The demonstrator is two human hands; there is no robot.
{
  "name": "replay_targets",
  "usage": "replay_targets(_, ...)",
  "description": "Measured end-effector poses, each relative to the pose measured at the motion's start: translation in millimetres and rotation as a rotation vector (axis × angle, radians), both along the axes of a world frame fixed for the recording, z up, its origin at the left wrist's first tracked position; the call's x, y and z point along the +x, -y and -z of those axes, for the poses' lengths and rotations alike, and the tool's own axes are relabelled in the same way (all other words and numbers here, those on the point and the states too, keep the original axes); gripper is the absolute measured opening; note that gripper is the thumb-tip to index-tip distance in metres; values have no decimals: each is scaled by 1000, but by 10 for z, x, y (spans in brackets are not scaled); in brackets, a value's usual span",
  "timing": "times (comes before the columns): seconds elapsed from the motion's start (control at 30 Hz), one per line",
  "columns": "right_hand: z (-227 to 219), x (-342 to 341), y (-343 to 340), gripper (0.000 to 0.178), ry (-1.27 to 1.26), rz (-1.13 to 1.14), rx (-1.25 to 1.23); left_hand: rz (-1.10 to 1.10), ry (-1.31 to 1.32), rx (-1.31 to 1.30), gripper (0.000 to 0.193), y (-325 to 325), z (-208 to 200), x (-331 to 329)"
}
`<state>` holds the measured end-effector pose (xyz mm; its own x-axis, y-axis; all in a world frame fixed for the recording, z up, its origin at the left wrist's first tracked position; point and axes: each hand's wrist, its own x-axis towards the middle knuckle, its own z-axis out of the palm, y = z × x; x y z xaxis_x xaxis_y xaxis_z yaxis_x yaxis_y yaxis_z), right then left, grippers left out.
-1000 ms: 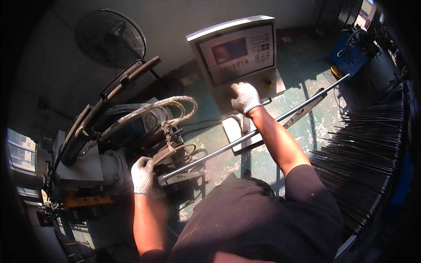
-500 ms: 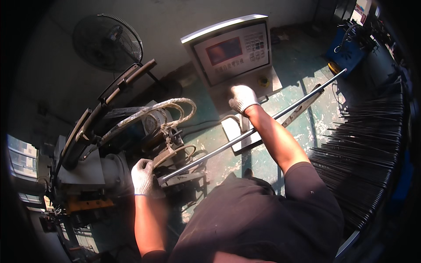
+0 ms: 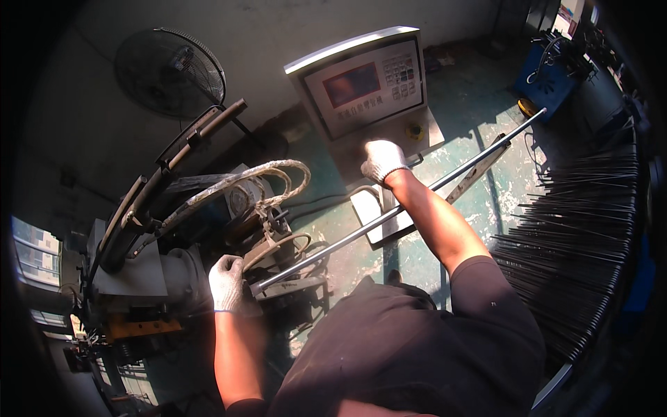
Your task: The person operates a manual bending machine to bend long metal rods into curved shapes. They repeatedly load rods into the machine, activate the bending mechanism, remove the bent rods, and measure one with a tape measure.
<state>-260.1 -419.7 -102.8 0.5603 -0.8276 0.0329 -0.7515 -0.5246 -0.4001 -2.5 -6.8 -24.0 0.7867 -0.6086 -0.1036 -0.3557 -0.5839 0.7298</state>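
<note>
My right hand (image 3: 383, 161), in a white knit glove, rests on the sloping lower panel of a control console (image 3: 365, 90). Its fingers are curled, and whatever they touch underneath is hidden. A long metal tube (image 3: 347, 240) runs slantwise under my right forearm, from the machine at lower left to the far right. Beside the tube's near end is my left hand (image 3: 226, 283), gloved too, with fingers closed; what they grip, if anything, is hidden. The bending machine (image 3: 177, 278) with its hoses (image 3: 240, 184) stands just beyond my left hand.
At right lies a large stack of thin dark rods (image 3: 577, 250). A support arm (image 3: 479, 167) sits under the tube's far part. A standing fan (image 3: 170, 73) is at back left, a blue bin (image 3: 549, 73) at back right. A yellow round button (image 3: 415, 131) sits on the console.
The view has shifted slightly. Both hands stay in nearly the same places, and the tube lies as before.
</note>
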Motion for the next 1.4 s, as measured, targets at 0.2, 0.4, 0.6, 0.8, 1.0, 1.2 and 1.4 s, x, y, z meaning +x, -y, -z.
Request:
replay_targets(0.2, -8, -8, -13, 25, -24, -52, -28, 11, -1, -1, 16, -6, 26, 24)
replay_targets(0.4, -28, -22, -38, 26, 40, -53, -33, -9, -26, -6, 16, -13, 27, 28)
replay_targets(0.6, 183, 34, 88, 23, 119, 139, 35, 29, 67, -18, 17, -89, 126, 99)
replay_targets(0.8, 210, 160, 465, 19, -397, -100, 106, 48, 88, 60, 18, -22, 7, -20)
replay_targets(1.0, 227, -1, 204, 23, -60, 139, 116, 118, 254, -2, 20, -111, 133, 96)
replay_targets(1.2, 119, -107, 55, 24, 200, 266, 129, 127, 249, 68, 19, -4, -5, 3)
replay_targets(1.4, 120, -75, 134, 21, 131, 142, 64, 223, 519, 139, 18, 1, -1, -16)
